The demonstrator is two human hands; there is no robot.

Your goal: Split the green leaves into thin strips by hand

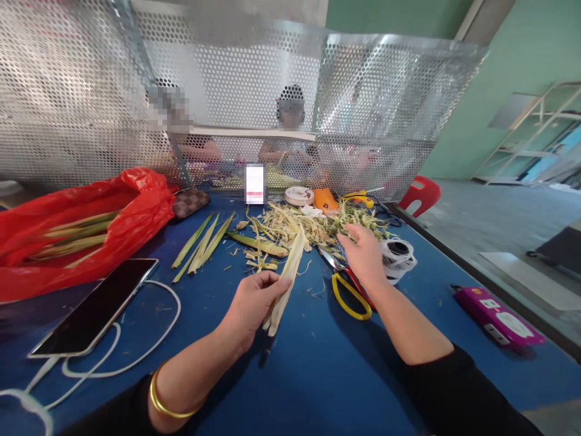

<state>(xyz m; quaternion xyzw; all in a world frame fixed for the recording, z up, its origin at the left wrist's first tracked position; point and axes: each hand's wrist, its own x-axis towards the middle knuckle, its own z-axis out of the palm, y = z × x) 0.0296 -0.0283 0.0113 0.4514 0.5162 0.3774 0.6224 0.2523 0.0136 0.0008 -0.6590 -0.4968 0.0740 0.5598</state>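
Note:
My left hand (pixel 258 300) pinches a pale, dry leaf strip (pixel 290 266), like a husk, between thumb and fingers. It slants upward over the blue table, its far end in front of a heap of shredded plant scraps (pixel 299 221). My right hand (pixel 362 251) is at the heap's right side, thumb and forefinger apart, with nothing visible between them; its other fingers are partly hidden. Under and beside that wrist lie scissors (pixel 349 297) with yellow and red handles. A white roll (pixel 398 257) with dark print stands just right of the hand.
Several green-yellow leaves (pixel 204 245) lie left of the heap. A red plastic bag (pixel 149 206) with more stalks, a phone (pixel 95 309) on a white cable, and a purple box (pixel 497 315) flank the work area. Behind stands a perforated metal screen (pixel 258 79), with people beyond it.

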